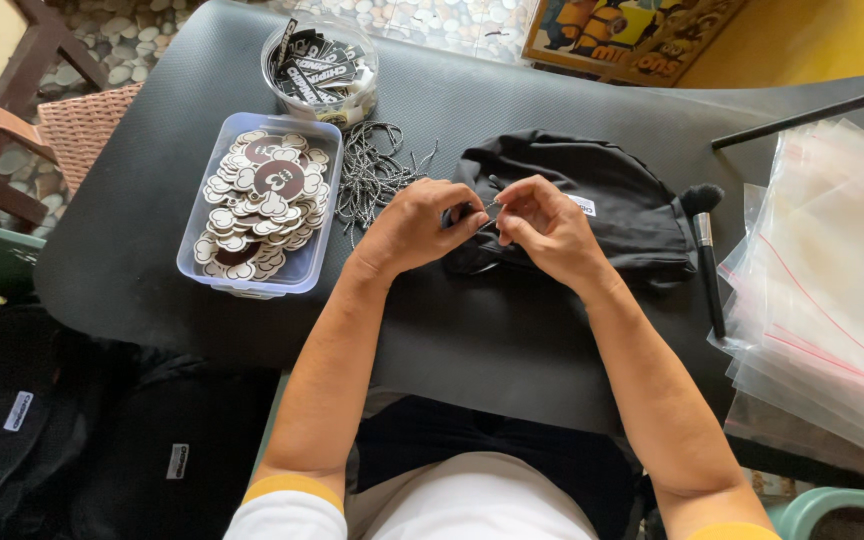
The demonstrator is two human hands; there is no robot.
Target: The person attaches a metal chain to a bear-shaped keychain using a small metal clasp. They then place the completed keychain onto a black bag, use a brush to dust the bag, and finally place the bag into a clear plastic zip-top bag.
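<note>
Centrally, left hand (414, 225) and right hand (544, 228) pinching thin string (490, 205) over black cap (592, 205) on dark mat (132, 230), tray of shaped tags (262, 205) and cord pile (372, 172) lying leftward, brush (707, 250) and clear bags (832, 280) crowding rightward.

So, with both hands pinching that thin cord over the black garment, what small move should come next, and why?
Probably draw the thin cord a little further through the black garment. The left hand and right hand meet fingertip to fingertip on it, so it seems mid-threading. More cords lie beside the tray of tags.
</note>
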